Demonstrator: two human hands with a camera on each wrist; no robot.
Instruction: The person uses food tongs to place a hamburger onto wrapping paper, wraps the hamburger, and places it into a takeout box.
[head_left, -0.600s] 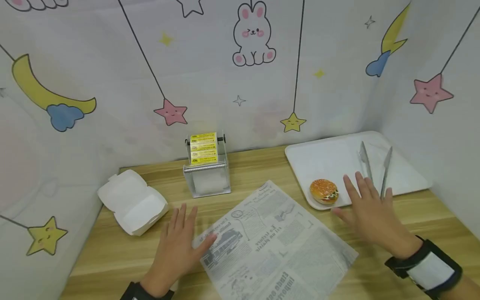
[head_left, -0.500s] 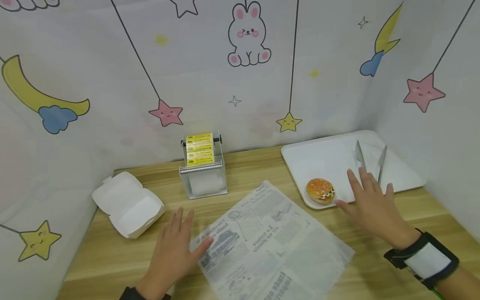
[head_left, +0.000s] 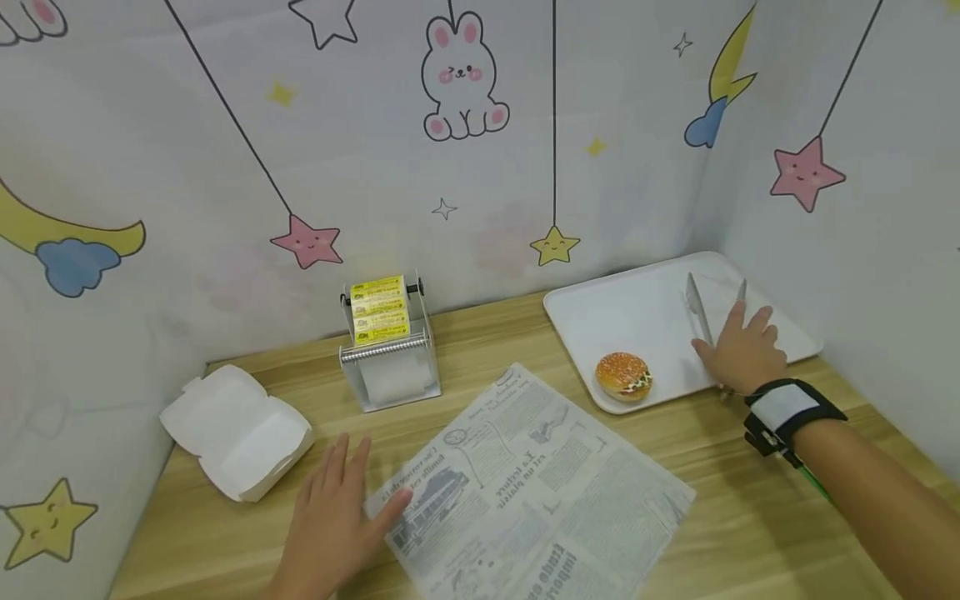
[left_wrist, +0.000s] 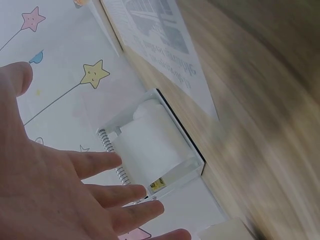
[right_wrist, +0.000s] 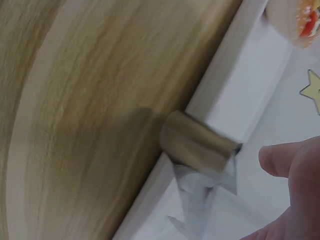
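Note:
My right hand [head_left: 746,354] is over the metal tongs [head_left: 697,304] on the white tray [head_left: 585,308], hiding their middle in the head view. In the right wrist view the tongs' bent end [right_wrist: 197,142] sits across the tray rim, with my thumb [right_wrist: 277,160] apart from it. A sesame-bun burger [head_left: 624,376] lies at the tray's near left corner. Beside the left corner of a newsprint-patterned wrapping paper [head_left: 532,492], my left hand [head_left: 330,517] is spread and holds nothing. The left wrist view shows its fingers [left_wrist: 117,195] stretched out.
An open white clamshell box [head_left: 238,433] stands at the left of the wooden table [head_left: 750,517]. At the back, a metal dispenser [head_left: 390,358] carries a roll of yellow labels [head_left: 380,310]. A patterned cloth wall [head_left: 487,183] bounds the back and sides.
My right hand has moved forward over the tongs, its fingers now bent more. The left hand stays near the paper's corner. The head view has shifted, so the scene slides left.

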